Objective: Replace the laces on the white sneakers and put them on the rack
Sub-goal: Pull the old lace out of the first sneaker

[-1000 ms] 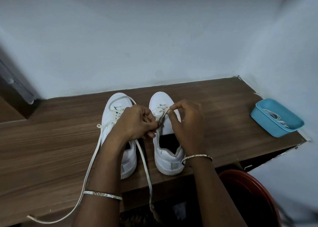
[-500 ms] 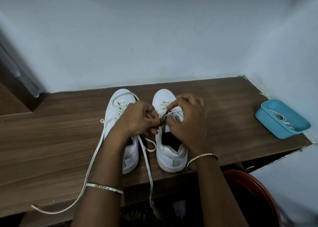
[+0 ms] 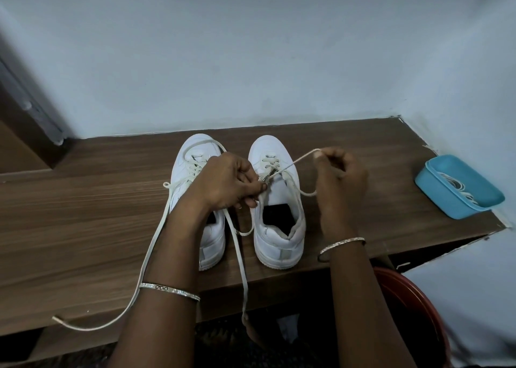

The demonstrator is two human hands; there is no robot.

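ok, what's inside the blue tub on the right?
A loose bundle of white laces lies in the blue tub. How many there are can't be told, and anything beneath them is covered.

A dark wood-grain table (image 3: 83, 214) carries two white sneakers side by side at its middle: the left sneaker (image 3: 196, 148) and the right sneaker (image 3: 279, 242), toes toward the far wall. A loose lace (image 3: 148, 256) trails across the near-left part, and a blue tray (image 3: 446, 203) sits at the right edge.

your left hand (image 3: 226, 183) pinches the lace (image 3: 296, 162) at the eyelets of the right sneaker (image 3: 279, 236) | your right hand (image 3: 342, 180) holds its end taut
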